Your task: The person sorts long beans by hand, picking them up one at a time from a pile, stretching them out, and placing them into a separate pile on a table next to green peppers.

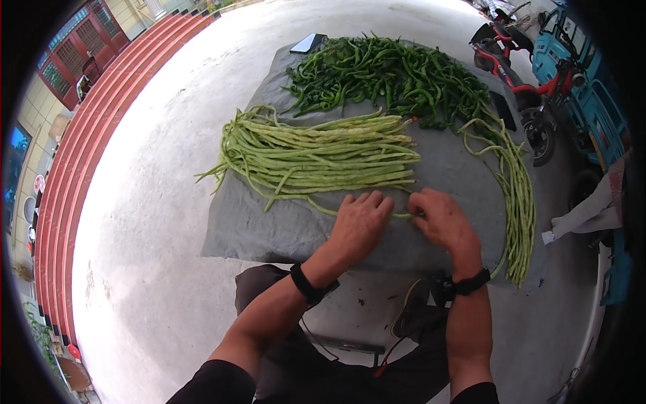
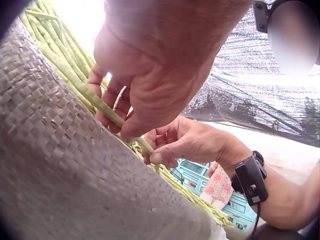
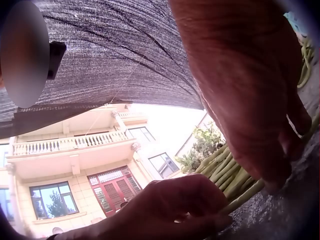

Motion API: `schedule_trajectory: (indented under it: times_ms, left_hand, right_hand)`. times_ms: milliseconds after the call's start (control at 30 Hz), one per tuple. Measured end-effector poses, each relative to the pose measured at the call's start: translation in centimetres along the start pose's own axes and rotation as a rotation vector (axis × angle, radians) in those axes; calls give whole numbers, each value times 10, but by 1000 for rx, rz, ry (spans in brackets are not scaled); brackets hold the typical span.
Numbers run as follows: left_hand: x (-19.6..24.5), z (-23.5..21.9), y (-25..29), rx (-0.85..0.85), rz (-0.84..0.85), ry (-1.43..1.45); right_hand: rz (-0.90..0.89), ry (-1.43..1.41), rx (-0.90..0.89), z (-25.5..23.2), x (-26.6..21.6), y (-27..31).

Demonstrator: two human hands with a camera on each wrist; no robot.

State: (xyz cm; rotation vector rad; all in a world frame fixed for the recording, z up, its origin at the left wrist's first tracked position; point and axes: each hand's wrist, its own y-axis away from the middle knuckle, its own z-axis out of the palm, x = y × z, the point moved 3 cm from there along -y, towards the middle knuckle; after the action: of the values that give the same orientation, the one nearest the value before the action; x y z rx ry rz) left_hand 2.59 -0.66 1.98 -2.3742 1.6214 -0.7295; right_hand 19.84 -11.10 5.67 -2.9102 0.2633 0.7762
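A single long bean (image 2: pixel 111 113) stretches between both hands, close over the grey woven mat (image 1: pixel 282 232). My left hand (image 1: pixel 362 225) pinches it between thumb and fingers; in the left wrist view the bean runs under the palm. Just to the right, my right hand (image 1: pixel 445 222) grips the same bean near one end, the thumb laid along it. Beyond the left hand lies a thick bundle of pale green long beans (image 1: pixel 323 153), their ends roughly lined up on the right. A looser, thinner bunch of long beans (image 1: pixel 518 215) curves down the mat's right side.
A heap of green peppers (image 1: pixel 390 77) covers the mat's far part. One phone (image 1: pixel 308 43) lies at the far left corner, a dark flat object (image 1: pixel 503 111) at the right edge. Red steps (image 1: pixel 121 135) rise to the left; a blue vehicle (image 1: pixel 585 87) stands right.
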Motion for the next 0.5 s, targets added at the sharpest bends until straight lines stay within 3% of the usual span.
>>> schedule_trajectory:
  times_ms: [267,500]
  left_hand:
    - [-1,3,1,-18,-37,40]
    - [0,-3,0,-34,-69,104]
  right_hand:
    - [25,1,-32,5,9,1]
    - [12,-43,50,-8,3,3]
